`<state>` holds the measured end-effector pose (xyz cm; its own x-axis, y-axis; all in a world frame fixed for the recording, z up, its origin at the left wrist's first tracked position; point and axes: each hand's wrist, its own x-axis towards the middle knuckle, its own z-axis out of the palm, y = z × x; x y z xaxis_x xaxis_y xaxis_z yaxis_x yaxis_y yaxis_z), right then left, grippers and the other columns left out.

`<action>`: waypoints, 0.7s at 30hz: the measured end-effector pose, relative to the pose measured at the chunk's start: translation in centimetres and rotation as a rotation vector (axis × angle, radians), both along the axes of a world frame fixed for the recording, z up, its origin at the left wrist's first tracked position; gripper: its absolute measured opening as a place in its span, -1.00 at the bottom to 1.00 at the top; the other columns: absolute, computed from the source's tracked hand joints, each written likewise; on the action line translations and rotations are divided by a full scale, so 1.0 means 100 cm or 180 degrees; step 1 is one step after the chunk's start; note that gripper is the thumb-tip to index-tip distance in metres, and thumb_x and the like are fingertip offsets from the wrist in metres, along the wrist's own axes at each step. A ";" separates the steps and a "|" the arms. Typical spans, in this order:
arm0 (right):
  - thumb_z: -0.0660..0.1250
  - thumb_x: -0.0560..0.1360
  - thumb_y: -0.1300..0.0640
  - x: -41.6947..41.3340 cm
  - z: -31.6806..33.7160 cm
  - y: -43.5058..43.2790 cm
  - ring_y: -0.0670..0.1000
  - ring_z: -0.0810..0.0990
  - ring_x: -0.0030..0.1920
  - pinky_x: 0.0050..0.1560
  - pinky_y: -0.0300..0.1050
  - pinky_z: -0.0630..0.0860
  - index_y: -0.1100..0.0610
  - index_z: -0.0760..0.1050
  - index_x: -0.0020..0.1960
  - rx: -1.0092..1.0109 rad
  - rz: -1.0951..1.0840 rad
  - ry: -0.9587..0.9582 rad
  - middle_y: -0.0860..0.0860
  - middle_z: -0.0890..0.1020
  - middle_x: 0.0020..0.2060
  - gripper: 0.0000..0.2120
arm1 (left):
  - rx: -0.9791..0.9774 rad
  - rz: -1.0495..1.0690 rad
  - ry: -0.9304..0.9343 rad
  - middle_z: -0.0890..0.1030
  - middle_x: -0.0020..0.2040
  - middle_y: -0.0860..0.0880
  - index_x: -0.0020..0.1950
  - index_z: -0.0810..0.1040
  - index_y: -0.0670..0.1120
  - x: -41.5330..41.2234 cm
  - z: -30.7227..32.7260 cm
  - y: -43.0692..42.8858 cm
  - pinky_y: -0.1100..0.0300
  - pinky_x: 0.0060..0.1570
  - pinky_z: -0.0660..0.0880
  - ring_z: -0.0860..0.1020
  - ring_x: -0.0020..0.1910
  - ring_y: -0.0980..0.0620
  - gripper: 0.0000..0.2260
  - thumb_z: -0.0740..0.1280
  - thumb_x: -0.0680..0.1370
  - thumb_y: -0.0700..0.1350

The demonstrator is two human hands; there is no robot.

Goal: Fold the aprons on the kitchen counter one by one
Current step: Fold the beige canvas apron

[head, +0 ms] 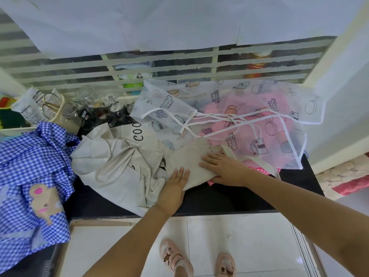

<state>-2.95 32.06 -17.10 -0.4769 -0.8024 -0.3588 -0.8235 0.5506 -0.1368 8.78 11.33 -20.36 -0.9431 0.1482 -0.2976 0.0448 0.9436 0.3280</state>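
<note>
A crumpled beige apron (pixel 119 162) with black lettering lies in the middle of the black counter (pixel 229 200). My left hand (pixel 175 186) rests flat on its folded right part, fingers straight. My right hand (pixel 221 168) presses flat on the same beige flap, its thumb tucked under the cloth's edge. A sheer white apron (pixel 259 124) printed with cars and pans, with white ties, lies behind on a pink checked apron (pixel 257 166). A blue gingham apron (pixel 30 176) with a bear patch hangs over the counter's left end.
Glass jars and lids (pixel 89 104) and a basket with scissors (pixel 48 106) stand at the back left. A slatted window grille (pixel 159 64) runs behind the counter. A white wall (pixel 343 96) closes the right side. My feet (pixel 197 260) stand on white floor tiles below.
</note>
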 end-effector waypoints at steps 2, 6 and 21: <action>0.17 0.58 -0.16 0.004 0.004 0.006 0.06 -0.09 0.55 0.40 -0.14 -0.35 0.04 -0.04 0.57 -0.0068 0.0071 0.0010 0.04 0.02 0.55 -0.32 | 0.0201 -0.0138 0.0131 0.01 0.57 -0.01 0.56 -0.07 -0.03 0.005 0.008 -0.006 0.34 0.40 -0.16 0.00 0.56 -0.02 -0.41 0.11 0.61 -0.33; 0.26 0.57 0.03 0.012 0.017 0.020 0.04 0.00 0.55 0.43 -0.16 -0.28 0.02 0.15 0.53 -0.0420 0.0230 -0.0095 -0.01 0.16 0.52 -0.42 | 0.0697 -0.0315 0.0524 0.26 0.49 0.01 0.51 0.14 -0.04 0.023 0.018 -0.013 0.23 0.43 0.06 0.24 0.49 -0.05 -0.40 0.16 0.54 -0.42; 0.30 0.54 -0.05 0.069 -0.003 0.042 -0.01 0.58 -0.10 -0.08 -0.18 0.49 0.15 0.54 -0.02 -0.1584 -0.2813 -0.1737 0.03 0.62 -0.14 -0.74 | 0.1603 0.1098 -0.1136 0.55 -0.11 0.05 0.14 0.51 -0.05 0.022 0.025 0.003 0.35 -0.21 0.37 0.50 -0.12 0.08 -0.82 0.28 0.60 0.00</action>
